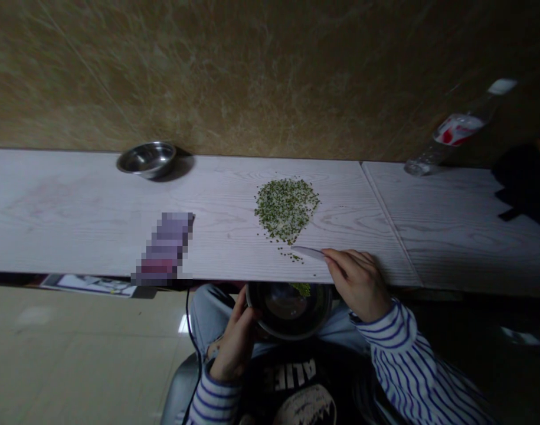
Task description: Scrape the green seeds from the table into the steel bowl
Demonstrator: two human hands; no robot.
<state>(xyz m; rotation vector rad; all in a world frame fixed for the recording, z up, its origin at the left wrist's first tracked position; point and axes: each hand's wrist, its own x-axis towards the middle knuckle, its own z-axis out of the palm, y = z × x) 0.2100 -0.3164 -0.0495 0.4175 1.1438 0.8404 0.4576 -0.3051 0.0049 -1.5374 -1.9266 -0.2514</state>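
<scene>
My right hand [359, 280] is closed around a thin grey blade-like utensil [308, 252]; its exact kind I cannot tell. Its tip touches the tabletop at the near edge of a spread of small green beans [285, 206], which look like mung beans. A few strays lie between the tip and the table's edge. In my lap, just under that edge, sits a metal bowl [282, 330] with a small heap of green beans inside [301, 289]. My left hand [239, 336] grips the bowl's left rim, with part of its fingers hidden.
A second metal bowl [148, 160] stands at the back left, near the wall. Left of the beans, a blurred-out flat object [167, 245] lies at the pale wood table's [225, 248] front edge. A clear bottle [458, 130] and a dark item [526, 183] are at the right.
</scene>
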